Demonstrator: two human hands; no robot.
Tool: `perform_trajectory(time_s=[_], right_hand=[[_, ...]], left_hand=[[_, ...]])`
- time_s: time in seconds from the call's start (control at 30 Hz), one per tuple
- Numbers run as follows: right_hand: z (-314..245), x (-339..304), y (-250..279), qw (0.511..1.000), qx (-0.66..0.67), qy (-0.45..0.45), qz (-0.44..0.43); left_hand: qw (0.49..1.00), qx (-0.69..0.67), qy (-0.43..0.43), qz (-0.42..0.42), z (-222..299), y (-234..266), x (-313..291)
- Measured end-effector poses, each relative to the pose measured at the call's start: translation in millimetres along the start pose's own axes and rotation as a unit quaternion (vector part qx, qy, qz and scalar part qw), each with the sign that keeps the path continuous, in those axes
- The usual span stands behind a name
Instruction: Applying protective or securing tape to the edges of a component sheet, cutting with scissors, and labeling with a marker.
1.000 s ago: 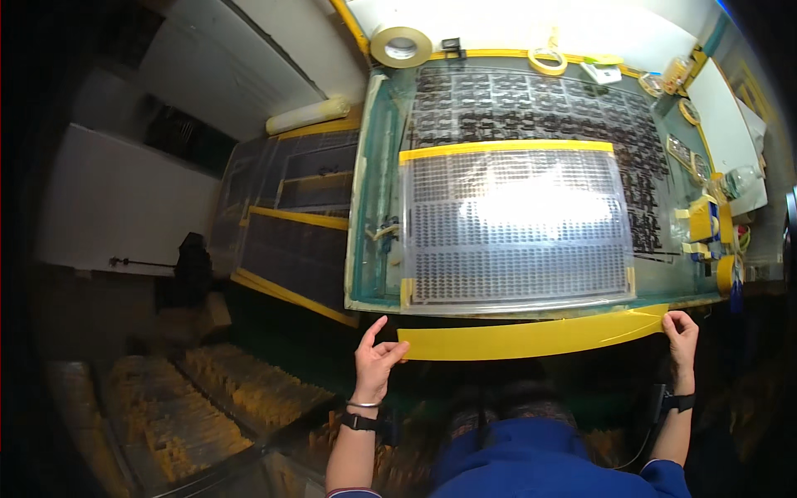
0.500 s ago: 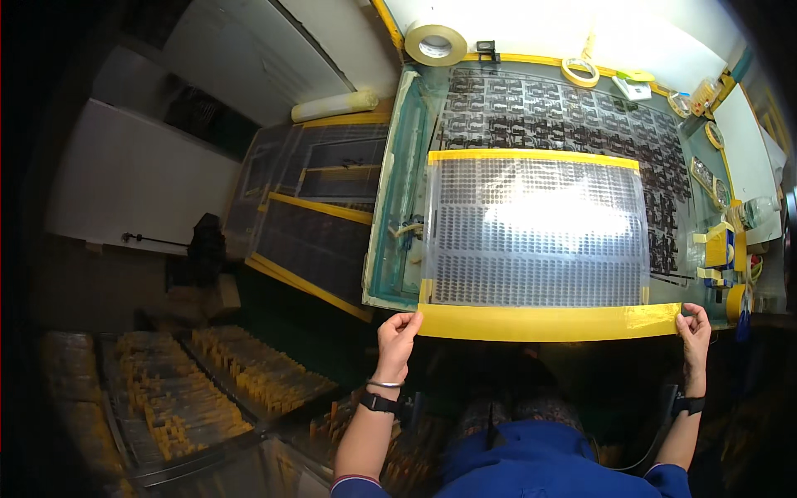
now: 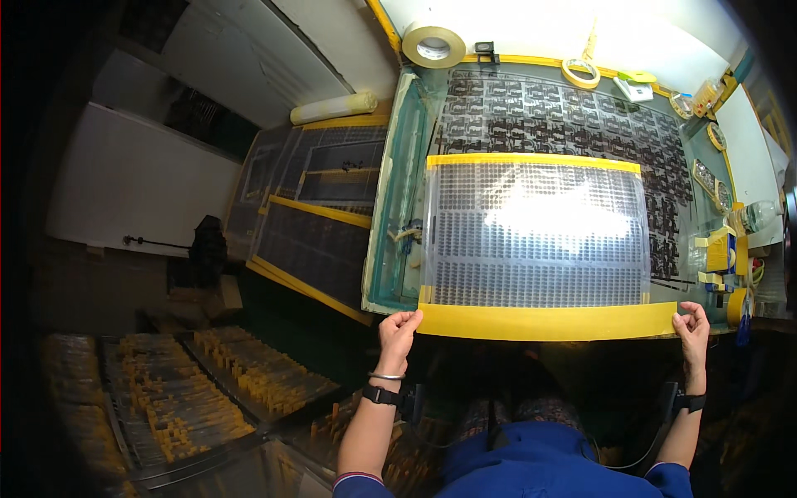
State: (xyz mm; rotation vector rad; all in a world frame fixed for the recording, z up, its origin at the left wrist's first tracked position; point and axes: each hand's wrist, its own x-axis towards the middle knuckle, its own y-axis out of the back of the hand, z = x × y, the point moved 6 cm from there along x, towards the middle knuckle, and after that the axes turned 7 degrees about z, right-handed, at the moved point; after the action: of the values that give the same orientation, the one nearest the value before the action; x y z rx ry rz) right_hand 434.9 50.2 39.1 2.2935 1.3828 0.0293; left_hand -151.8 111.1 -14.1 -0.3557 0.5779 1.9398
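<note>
As both grip, left hand (image 3: 398,330), right hand (image 3: 691,324), yellow-edged sheet (image 3: 538,241).

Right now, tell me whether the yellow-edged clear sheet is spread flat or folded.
Spread flat. The clear sheet lies open over the green table, all four edges showing; the left hand and right hand pinch its near corners.
</note>
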Motion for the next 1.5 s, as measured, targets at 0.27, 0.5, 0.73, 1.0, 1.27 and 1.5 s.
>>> perform_trajectory(time_s=[0.27, 0.5, 0.73, 1.0, 1.27, 1.5], right_hand=[[-1, -1, -6, 1.0, 0.002, -0.009, 0.0], [4, -1, -2, 1.0, 0.008, -0.001, -0.003], [10, -2, -9, 0.995, -0.095, 0.02, 0.036], [22, -8, -13, 0.997, 0.027, -0.062, 0.038], [37, -5, -15, 0.997, -0.002, -0.069, 0.031], [41, -5, -19, 0.997, -0.003, -0.072, 0.035]], left_hand=[[1.0, -0.012, 0.003, -0.002, -1, 1, 2], [1.0, 0.015, 0.014, -0.01, -6, 2, 2], [0.998, 0.052, -0.002, 0.034, -4, 8, 3], [0.997, 0.071, -0.013, -0.002, -6, 6, 10], [0.997, 0.077, -0.019, -0.005, -1, 2, 4], [0.998, 0.057, -0.001, 0.012, 3, 2, 1]])
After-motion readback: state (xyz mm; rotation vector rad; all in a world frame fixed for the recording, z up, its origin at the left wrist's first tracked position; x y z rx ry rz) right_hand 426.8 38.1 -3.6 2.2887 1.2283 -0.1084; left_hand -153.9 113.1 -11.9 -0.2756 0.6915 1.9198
